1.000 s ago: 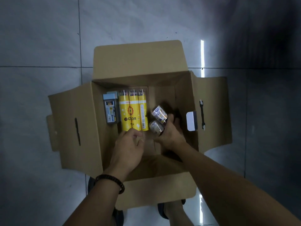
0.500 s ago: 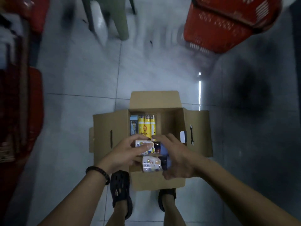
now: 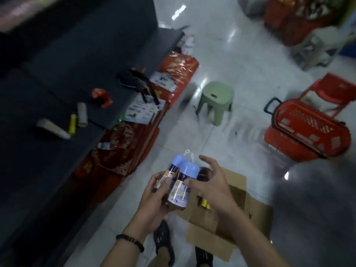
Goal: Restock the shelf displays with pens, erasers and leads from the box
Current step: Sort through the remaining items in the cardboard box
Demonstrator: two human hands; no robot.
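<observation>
Now lifted above the brown cardboard box (image 3: 238, 182), two blue-capped clear containers (image 3: 179, 191) sit gripped in the left hand (image 3: 154, 201). The right hand (image 3: 212, 189) is loosely spread, its thumb touching them. Open tiled floor (image 3: 221, 60) lies ahead.

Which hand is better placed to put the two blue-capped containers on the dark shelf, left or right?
Probably the left. The left hand grips both blue-capped containers, and the dark shelf lies on that side. The right hand is spread beside them, only its thumb seeming to touch.
</observation>
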